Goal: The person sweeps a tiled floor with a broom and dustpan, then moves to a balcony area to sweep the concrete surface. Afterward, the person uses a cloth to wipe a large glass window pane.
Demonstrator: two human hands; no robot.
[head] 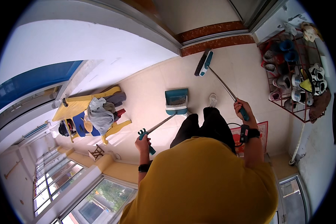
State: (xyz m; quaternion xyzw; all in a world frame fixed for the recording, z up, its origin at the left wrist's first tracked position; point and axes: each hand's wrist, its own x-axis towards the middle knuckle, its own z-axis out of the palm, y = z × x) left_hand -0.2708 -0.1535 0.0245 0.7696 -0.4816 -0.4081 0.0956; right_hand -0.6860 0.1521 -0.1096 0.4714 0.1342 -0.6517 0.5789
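My left hand (142,143) grips the teal handle of a long-handled dustpan (177,109). The pan lies on the tiled floor ahead of my feet, its mouth facing away from me, and some dark debris seems to lie inside. In my right hand (244,107) is the handle of a broom (208,62) with a metal pole. Its teal and white head has dark bristles turned to the left. The head is near the doorway sill, apart from the dustpan.
A red wire shoe rack (287,107) holding several shoes stands on the right. To the left, a yellow wooden bench (72,105) carries piled clothes (100,114). A red mat (263,137) lies beside me. Ahead is a brown marbled door sill (221,42), and a small wooden stool (96,152) stands at lower left.
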